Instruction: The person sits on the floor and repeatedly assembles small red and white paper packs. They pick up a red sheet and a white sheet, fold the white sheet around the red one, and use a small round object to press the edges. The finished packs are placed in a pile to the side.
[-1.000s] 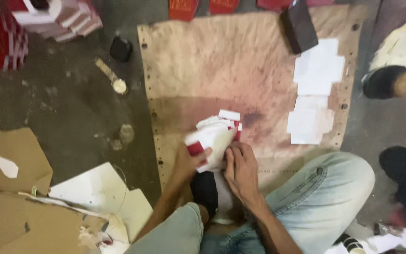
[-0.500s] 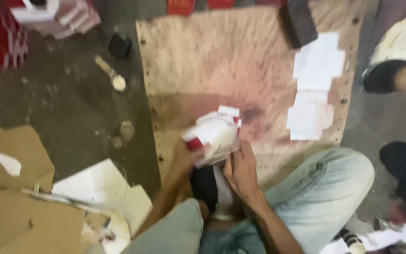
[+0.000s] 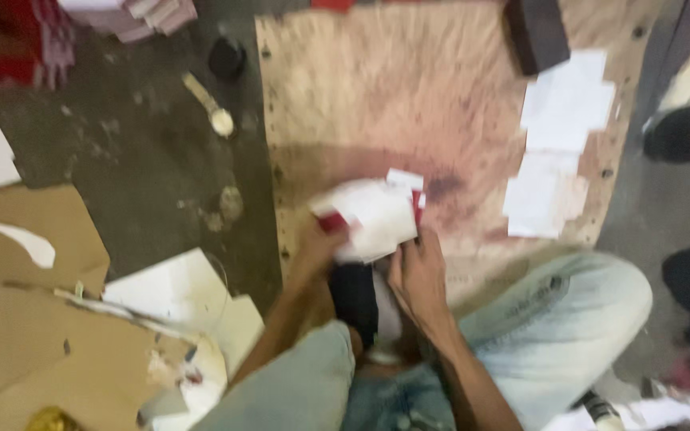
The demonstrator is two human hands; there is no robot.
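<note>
Blurry frame. White-and-red card piece sits centre frame, over the lower part of the board. Its long axis runs roughly left-right, tilted a bit, right end higher; a small white flap sticks up at its upper right, red shows at the lower left corner and right edge. Whether it's flat or partly folded: can't tell.

Left hand is closed on the card's lower left corner, fingers curled under, mostly hidden. Right hand grips the lower right edge, fingers wrapped up onto the white face, thumb side close to the card. Both hands are just beside each other, card spanning between them.

Board is pale, stained reddish, with holes along its left edge, lying on a dark grimy floor. White sheets lie in a stack along the board's right side; a dark block at the top right. Brown cardboard and white scraps lower left. Red-white stacks upper left. A spoon-like tool lies left of the board. Jeans-clad knees at the bottom.
</note>
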